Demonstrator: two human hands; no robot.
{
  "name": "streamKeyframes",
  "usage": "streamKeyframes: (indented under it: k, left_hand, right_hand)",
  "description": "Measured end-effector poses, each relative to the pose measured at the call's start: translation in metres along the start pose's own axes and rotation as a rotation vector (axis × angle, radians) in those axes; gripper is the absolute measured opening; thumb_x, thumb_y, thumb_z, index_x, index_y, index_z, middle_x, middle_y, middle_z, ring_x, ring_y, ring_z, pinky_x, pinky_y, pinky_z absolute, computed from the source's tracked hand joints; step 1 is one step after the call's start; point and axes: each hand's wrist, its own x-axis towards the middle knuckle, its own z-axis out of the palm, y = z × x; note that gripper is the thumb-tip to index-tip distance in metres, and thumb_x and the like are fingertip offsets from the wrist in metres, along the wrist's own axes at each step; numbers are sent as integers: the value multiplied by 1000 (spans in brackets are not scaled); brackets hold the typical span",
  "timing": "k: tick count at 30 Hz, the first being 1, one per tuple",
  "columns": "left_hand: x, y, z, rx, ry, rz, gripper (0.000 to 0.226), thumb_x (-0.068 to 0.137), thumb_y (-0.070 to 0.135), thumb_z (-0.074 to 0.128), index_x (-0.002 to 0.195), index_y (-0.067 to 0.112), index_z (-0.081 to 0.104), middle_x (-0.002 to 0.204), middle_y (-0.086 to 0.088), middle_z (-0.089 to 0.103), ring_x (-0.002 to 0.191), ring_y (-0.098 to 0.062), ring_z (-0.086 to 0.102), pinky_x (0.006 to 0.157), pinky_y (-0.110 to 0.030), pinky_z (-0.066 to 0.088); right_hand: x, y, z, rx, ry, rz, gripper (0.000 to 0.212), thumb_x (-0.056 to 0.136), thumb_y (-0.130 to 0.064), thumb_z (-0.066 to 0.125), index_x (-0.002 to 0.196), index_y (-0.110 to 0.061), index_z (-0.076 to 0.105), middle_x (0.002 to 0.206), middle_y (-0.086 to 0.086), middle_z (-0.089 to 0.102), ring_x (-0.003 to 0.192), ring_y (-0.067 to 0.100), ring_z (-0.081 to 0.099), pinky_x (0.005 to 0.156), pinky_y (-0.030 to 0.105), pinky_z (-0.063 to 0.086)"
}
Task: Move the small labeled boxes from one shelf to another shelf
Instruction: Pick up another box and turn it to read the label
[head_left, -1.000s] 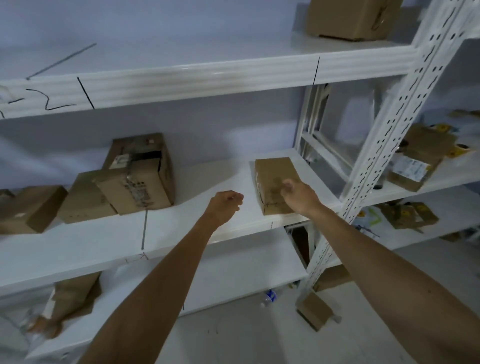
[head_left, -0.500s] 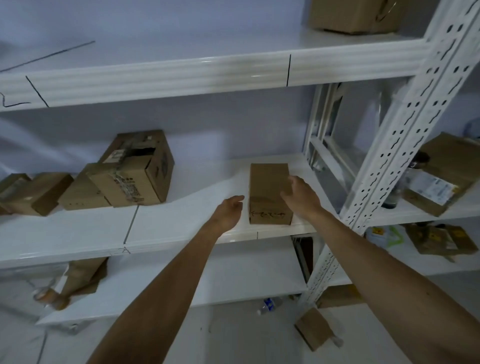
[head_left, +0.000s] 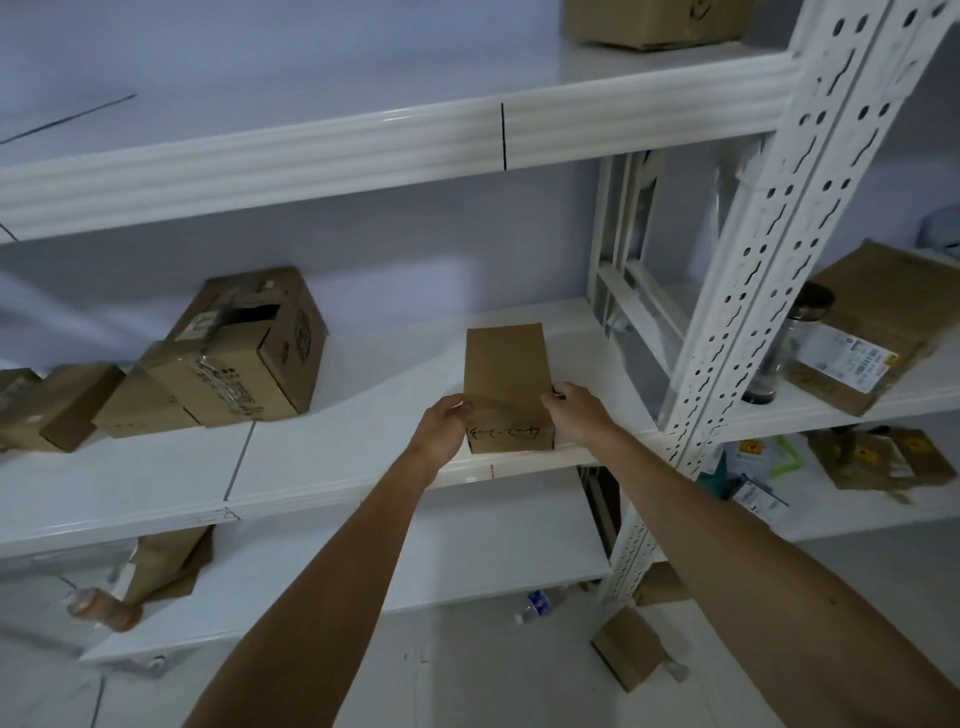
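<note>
A small brown cardboard box (head_left: 505, 371) with black handwriting on its near face sits at the front edge of the white middle shelf (head_left: 322, 467). My left hand (head_left: 439, 423) presses against the box's left near corner. My right hand (head_left: 574, 410) grips its right near corner. Both hands hold the box from the sides, and it rests flat on the shelf.
Larger taped boxes (head_left: 234, 353) lie on the same shelf to the left. A perforated white upright (head_left: 748, 291) stands right of the box. The neighbouring rack holds a labeled box (head_left: 872, 332) and a dark bottle (head_left: 784, 348). Another box (head_left: 654, 21) sits on the top shelf.
My left hand has moved right and closed onto the box's left side. The box has turned square to me, its written face forward. The view shifted closer.
</note>
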Motion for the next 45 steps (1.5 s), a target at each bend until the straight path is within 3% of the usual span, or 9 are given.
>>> streamKeyframes:
  k: [4,8,12,17,23,27,34,38,45]
  left_hand:
    - [-5,-4,-14,-69,29,-38,35,104,22,52,135,11,61,125,-3,62,116,-22,58,112,-38,44]
    - [-6,-9,-36,-112,35,-117,17,102,25,55,107,14,66,115,-8,67,109,-24,63,103,-40,53]
    - [-11,-22,-57,-79,67,-143,25,102,23,50,122,14,64,118,-9,65,106,-23,60,99,-40,51]
    - [-21,-33,-75,-109,63,-178,39,106,27,46,144,22,54,133,-7,63,123,-28,59,100,-43,49]
    - [-33,-32,-103,-181,37,-160,37,106,31,48,141,22,56,125,-5,68,112,-23,65,104,-38,50]
    - [-38,-28,-120,-207,45,-118,33,105,32,49,134,20,62,107,3,71,95,-14,67,94,-29,50]
    - [-48,-12,-140,-324,100,-4,37,100,38,56,134,25,64,120,0,72,107,-19,67,104,-42,51]
    - [-52,-1,-142,-405,143,66,34,101,31,54,133,24,65,121,-3,73,112,-23,68,101,-42,54]
    - [-61,3,-143,-489,192,76,32,99,19,57,130,24,61,125,-7,68,116,-26,64,99,-42,52]
  right_hand:
    - [-7,-8,11,10,-22,-22,42,104,-29,44,139,-9,54,137,13,60,125,33,56,108,44,43]
    - [-15,-23,26,22,-52,-40,44,103,-31,45,142,-14,53,137,9,60,123,30,57,106,42,45]
    - [-24,-38,45,10,-103,-70,37,99,-31,47,131,-17,61,123,7,67,111,27,62,101,44,49]
    - [-34,-48,69,9,-92,-94,32,98,-29,45,122,-19,62,108,5,70,100,28,67,87,40,52]
    - [-44,-68,81,-17,19,-158,35,103,-27,44,135,-17,56,125,5,65,110,26,61,95,40,49]
    - [-47,-83,87,6,52,-177,39,103,-25,47,140,-16,54,137,3,60,120,24,58,101,39,46]
    - [-60,-96,98,79,160,-302,44,102,-18,46,146,-22,48,133,-1,56,98,11,60,81,25,48]
    - [-69,-98,105,99,277,-395,51,103,-13,45,152,-25,40,144,2,48,118,20,59,91,27,46]
    - [-81,-105,104,71,316,-434,60,98,-5,49,154,-25,36,139,4,46,118,23,59,93,30,48]
